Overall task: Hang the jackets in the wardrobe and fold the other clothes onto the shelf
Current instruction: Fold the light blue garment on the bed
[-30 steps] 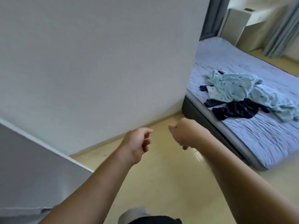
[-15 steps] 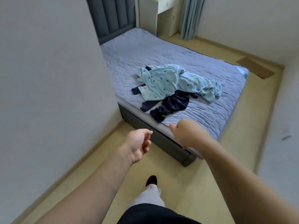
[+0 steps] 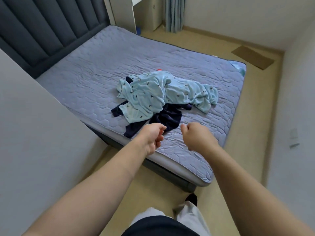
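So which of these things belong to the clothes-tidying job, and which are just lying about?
Part of the job: light blue patterned clothes and the dark navy garment under them, heaped on the bed; left hand and right hand, holding nothing.
Just lying about: flat cardboard piece on the floor, curtain, padded headboard, a red thing mostly hidden behind the heap.

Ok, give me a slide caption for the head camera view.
Left hand and right hand held out toward a heap of clothes on the bed.
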